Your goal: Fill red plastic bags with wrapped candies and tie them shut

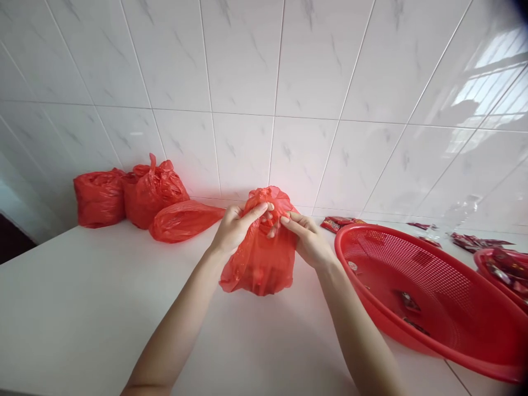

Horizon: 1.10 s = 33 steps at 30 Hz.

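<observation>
A thin red plastic bag (264, 269) hangs or stands in front of me, close to the tiled wall. My left hand (236, 224) pinches the bag's gathered top from the left, thumb pointing inward. From the right, my right hand (304, 234) grips the top edge between thumb and fingers. Through the plastic something darker shows low in the bag, but I cannot make out what it is. Some of the fingertips are hidden behind folds of plastic.
At the left stand two full red bags (99, 198), with a flatter red bag (183, 220) beside them. A large red basket (412, 335) with a few small packets is on the right. Snack packets (340, 223), a clear bottle (464, 212) and a smaller red basket (484, 264) lie behind it.
</observation>
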Motion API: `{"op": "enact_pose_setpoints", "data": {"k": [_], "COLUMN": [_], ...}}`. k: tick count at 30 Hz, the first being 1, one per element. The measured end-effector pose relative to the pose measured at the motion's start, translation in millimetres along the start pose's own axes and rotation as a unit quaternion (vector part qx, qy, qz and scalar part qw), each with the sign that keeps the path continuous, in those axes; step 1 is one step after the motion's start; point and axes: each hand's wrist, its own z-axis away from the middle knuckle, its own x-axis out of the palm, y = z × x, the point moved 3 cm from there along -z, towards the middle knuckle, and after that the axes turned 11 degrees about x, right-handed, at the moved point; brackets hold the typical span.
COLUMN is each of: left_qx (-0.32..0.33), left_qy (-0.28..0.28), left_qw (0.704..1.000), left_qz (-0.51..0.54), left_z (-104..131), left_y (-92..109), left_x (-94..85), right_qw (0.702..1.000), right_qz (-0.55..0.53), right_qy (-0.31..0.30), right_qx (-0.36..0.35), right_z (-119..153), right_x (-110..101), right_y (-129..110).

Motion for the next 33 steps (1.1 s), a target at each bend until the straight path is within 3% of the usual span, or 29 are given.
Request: {"op": "enact_pose_setpoints", "data": {"k": [5, 9, 11, 14, 17, 23, 28, 33], "left_qx": [0.067, 0.101, 0.129, 0.152, 0.138, 0.117, 0.087, 0.022], "left_qy": [0.01, -0.046, -0.079, -0.131, -0.167, -0.156, -0.111, -0.111], "left_qw": [0.989, 0.97, 0.952, 0.927, 0.927, 0.936, 0.954, 0.958], "left_qz": [-0.135, -0.215, -0.267, -0.318, -0.306, -0.292, -0.265, -0.262], "left_z": [-1.7, 0.6, 2.9, 6.4, 8.5, 6.6, 2.5, 3.7], "left_y": [4.2, 7.6, 11.4, 16.3, 17.9, 15.4, 11.6, 10.1], "left_x": [-12.1, -10.5, -6.4, -1.1, 0.2, -0.2, -2.9, -5.4], "right_qw": [0.993, 0.987, 0.985, 0.989, 0.993, 0.993, 0.989, 0.987], "right_qz": [-0.086, -0.017, 0.031, 0.085, 0.104, 0.097, 0.108, 0.134], "right_qy": [0.069, 0.158, 0.167, 0.119, 0.049, -0.056, -0.079, -0.072], "right_qx": [-0.03, -0.01, -0.002, 0.01, 0.014, 0.044, 0.066, 0.053], "right_z": [-9.2, -8.2, -4.5, 2.1, 7.8, 9.7, 6.9, 5.7], "right_x": [8.5, 8.5, 10.9, 18.1, 23.0, 18.9, 22.5, 34.2], "right_y": [12.4, 17.6, 15.0, 7.3, -0.3, -0.8, 5.6, 8.5]}}
